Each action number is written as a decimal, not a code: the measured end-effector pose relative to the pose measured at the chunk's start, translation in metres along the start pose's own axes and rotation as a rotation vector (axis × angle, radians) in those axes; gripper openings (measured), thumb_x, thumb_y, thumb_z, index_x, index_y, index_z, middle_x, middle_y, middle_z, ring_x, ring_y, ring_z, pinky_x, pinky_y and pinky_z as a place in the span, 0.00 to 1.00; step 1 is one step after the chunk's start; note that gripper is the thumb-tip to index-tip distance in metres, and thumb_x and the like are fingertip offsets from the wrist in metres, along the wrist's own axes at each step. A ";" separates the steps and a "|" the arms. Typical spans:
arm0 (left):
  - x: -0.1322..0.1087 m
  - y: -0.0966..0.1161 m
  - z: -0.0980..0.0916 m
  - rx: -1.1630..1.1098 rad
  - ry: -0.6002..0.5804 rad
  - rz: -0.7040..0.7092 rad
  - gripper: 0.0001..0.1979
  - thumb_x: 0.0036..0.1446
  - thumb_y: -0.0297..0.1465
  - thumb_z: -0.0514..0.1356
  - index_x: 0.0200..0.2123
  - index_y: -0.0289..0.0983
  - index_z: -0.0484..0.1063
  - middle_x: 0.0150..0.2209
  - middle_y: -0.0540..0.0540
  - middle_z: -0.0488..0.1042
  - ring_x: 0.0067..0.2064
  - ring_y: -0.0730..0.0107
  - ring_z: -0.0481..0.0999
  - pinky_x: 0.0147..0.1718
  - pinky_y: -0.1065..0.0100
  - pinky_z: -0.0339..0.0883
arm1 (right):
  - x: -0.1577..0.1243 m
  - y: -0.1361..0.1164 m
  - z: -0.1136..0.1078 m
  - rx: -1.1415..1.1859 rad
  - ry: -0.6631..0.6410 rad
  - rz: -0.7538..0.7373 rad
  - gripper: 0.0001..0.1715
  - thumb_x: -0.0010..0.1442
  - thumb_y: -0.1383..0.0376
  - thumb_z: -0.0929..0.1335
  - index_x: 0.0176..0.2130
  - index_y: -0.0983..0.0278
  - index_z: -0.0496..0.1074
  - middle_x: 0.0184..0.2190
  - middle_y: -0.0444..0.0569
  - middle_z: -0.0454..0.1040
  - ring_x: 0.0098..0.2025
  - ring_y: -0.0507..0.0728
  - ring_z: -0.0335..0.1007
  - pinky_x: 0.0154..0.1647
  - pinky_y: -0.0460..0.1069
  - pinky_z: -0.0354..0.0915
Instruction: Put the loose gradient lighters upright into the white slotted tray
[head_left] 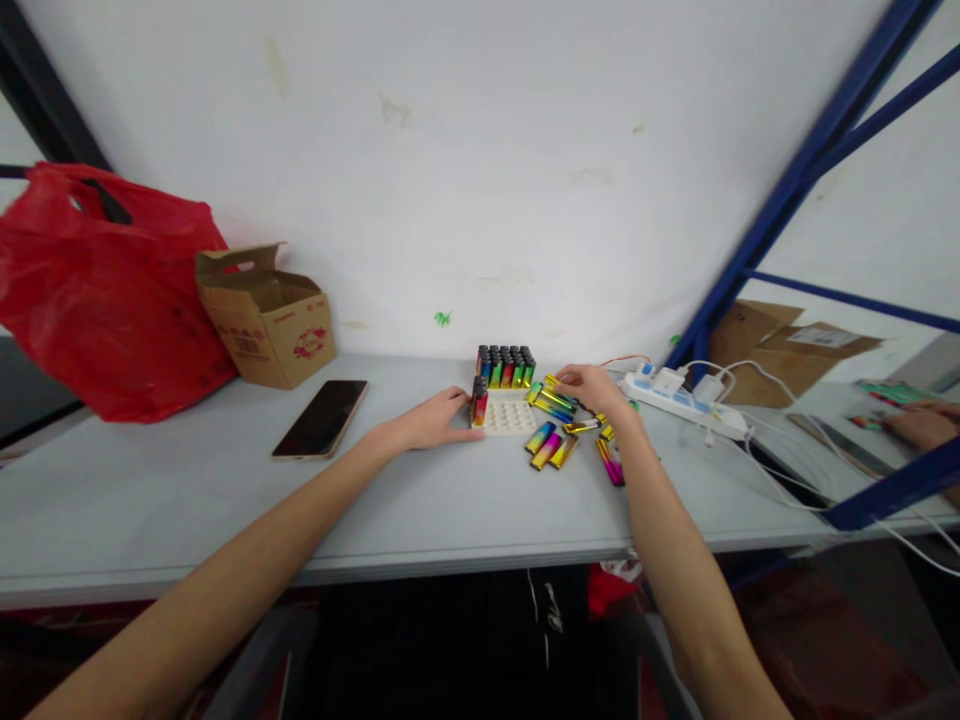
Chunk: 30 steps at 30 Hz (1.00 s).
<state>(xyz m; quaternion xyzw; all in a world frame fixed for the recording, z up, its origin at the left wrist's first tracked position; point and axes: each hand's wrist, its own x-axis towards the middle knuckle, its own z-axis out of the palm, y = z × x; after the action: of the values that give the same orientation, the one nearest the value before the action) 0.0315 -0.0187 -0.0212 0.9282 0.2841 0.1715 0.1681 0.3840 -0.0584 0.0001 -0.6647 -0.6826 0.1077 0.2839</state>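
Note:
A white tray [508, 416] with round holes sits on the grey table [187, 500]. Several rainbow-coloured lighters [505, 366] stand upright in its back rows. My left hand [439, 418] rests against the tray's left edge, fingers curled around the corner beside one upright lighter [478, 401]. My right hand [592, 388] is just right of the tray, fingertips pinched on a loose lighter [556, 398] from a scattered pile [553, 446] lying flat on the table.
A dark phone [321, 418] lies left of my left arm. A cardboard box [266, 315] and red plastic bag [105, 290] stand at the back left. A white power strip [679, 395] with cables lies right. Another person's hand [924, 425] works beyond a blue frame [787, 190].

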 end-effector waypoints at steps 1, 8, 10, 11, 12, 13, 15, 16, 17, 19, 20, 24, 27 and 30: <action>0.000 0.000 0.000 0.000 -0.001 -0.003 0.35 0.58 0.57 0.63 0.56 0.35 0.73 0.61 0.34 0.73 0.60 0.46 0.74 0.62 0.56 0.66 | 0.000 0.000 0.000 0.049 0.031 -0.019 0.11 0.62 0.62 0.73 0.44 0.64 0.79 0.37 0.51 0.85 0.37 0.56 0.79 0.39 0.48 0.70; 0.000 0.001 -0.001 0.019 -0.014 -0.003 0.36 0.59 0.57 0.62 0.57 0.35 0.72 0.62 0.35 0.72 0.61 0.46 0.74 0.63 0.57 0.66 | -0.002 -0.023 0.008 0.403 -0.021 -0.061 0.32 0.61 0.40 0.67 0.44 0.64 0.78 0.20 0.39 0.66 0.20 0.50 0.56 0.21 0.46 0.53; 0.000 0.000 -0.001 0.015 -0.006 0.001 0.36 0.59 0.57 0.62 0.57 0.34 0.73 0.61 0.35 0.73 0.60 0.46 0.74 0.63 0.57 0.66 | -0.001 -0.031 0.011 0.404 0.031 -0.070 0.32 0.57 0.39 0.71 0.40 0.64 0.78 0.19 0.38 0.62 0.21 0.50 0.53 0.22 0.46 0.50; 0.000 0.000 0.000 0.013 -0.002 0.001 0.36 0.58 0.57 0.63 0.57 0.34 0.73 0.61 0.34 0.73 0.60 0.46 0.75 0.62 0.58 0.67 | 0.000 -0.035 0.013 0.423 0.065 -0.066 0.31 0.54 0.39 0.73 0.38 0.64 0.78 0.18 0.38 0.61 0.21 0.50 0.52 0.22 0.47 0.50; 0.000 -0.001 0.000 0.010 0.000 0.000 0.36 0.58 0.57 0.63 0.57 0.33 0.73 0.61 0.34 0.73 0.60 0.46 0.75 0.62 0.58 0.67 | 0.000 -0.038 0.015 0.456 0.095 -0.060 0.31 0.52 0.39 0.74 0.35 0.64 0.77 0.18 0.38 0.60 0.22 0.50 0.52 0.22 0.47 0.50; 0.000 -0.001 0.000 0.009 0.001 -0.001 0.36 0.58 0.56 0.63 0.57 0.33 0.73 0.61 0.33 0.73 0.60 0.46 0.75 0.62 0.58 0.67 | 0.000 -0.042 0.017 0.498 0.114 -0.055 0.32 0.50 0.38 0.75 0.32 0.63 0.74 0.18 0.38 0.60 0.22 0.50 0.52 0.23 0.47 0.50; -0.001 -0.002 0.001 0.007 0.001 -0.002 0.36 0.58 0.56 0.64 0.58 0.33 0.73 0.61 0.33 0.73 0.60 0.46 0.75 0.62 0.57 0.67 | -0.001 -0.050 0.021 0.578 0.134 -0.058 0.34 0.51 0.35 0.74 0.27 0.62 0.69 0.18 0.38 0.58 0.23 0.50 0.53 0.24 0.47 0.51; -0.001 -0.003 0.002 0.005 0.000 -0.001 0.36 0.59 0.55 0.64 0.58 0.33 0.72 0.61 0.33 0.73 0.60 0.46 0.75 0.62 0.57 0.67 | -0.002 -0.054 0.024 0.615 0.131 -0.067 0.35 0.52 0.34 0.72 0.27 0.61 0.67 0.19 0.39 0.59 0.24 0.51 0.54 0.24 0.47 0.52; -0.001 -0.004 0.002 0.003 0.001 0.001 0.36 0.59 0.55 0.64 0.58 0.33 0.72 0.61 0.33 0.73 0.60 0.46 0.74 0.62 0.56 0.67 | -0.004 -0.059 0.027 0.658 0.110 -0.074 0.35 0.54 0.33 0.71 0.27 0.61 0.66 0.20 0.39 0.60 0.24 0.51 0.55 0.24 0.47 0.54; -0.001 -0.005 0.003 -0.005 0.008 0.006 0.36 0.58 0.56 0.64 0.58 0.33 0.73 0.60 0.33 0.73 0.60 0.46 0.75 0.62 0.56 0.67 | -0.008 -0.069 0.034 0.768 0.020 -0.076 0.35 0.56 0.32 0.68 0.30 0.60 0.67 0.23 0.41 0.65 0.25 0.52 0.60 0.26 0.47 0.58; -0.001 -0.005 0.003 -0.009 0.011 0.010 0.36 0.58 0.56 0.64 0.57 0.34 0.73 0.60 0.34 0.73 0.59 0.46 0.75 0.61 0.56 0.67 | -0.011 -0.074 0.038 0.825 -0.037 -0.077 0.34 0.57 0.32 0.68 0.32 0.60 0.66 0.25 0.41 0.67 0.26 0.52 0.63 0.26 0.47 0.61; -0.001 -0.005 0.003 -0.012 0.018 0.024 0.35 0.59 0.56 0.63 0.57 0.34 0.73 0.59 0.34 0.74 0.57 0.47 0.76 0.60 0.56 0.68 | -0.016 -0.091 0.055 0.912 -0.146 -0.052 0.33 0.58 0.32 0.68 0.35 0.57 0.62 0.22 0.36 0.59 0.20 0.50 0.53 0.21 0.46 0.56; -0.001 -0.003 0.002 -0.008 0.014 0.034 0.35 0.60 0.56 0.63 0.57 0.34 0.73 0.58 0.34 0.74 0.57 0.47 0.75 0.60 0.55 0.68 | -0.017 -0.098 0.067 0.805 -0.039 -0.020 0.36 0.58 0.30 0.65 0.31 0.57 0.58 0.20 0.35 0.52 0.19 0.49 0.45 0.19 0.46 0.48; -0.002 -0.003 0.002 0.003 -0.002 0.032 0.36 0.60 0.56 0.62 0.58 0.33 0.72 0.59 0.33 0.73 0.58 0.46 0.75 0.61 0.55 0.67 | -0.017 -0.101 0.074 0.620 0.136 -0.061 0.36 0.62 0.32 0.62 0.26 0.58 0.57 0.19 0.38 0.55 0.22 0.51 0.51 0.23 0.48 0.50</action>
<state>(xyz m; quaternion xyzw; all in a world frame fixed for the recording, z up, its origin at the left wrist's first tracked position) 0.0298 -0.0181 -0.0242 0.9330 0.2696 0.1729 0.1642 0.2582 -0.0671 -0.0114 -0.5312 -0.6165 0.2574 0.5211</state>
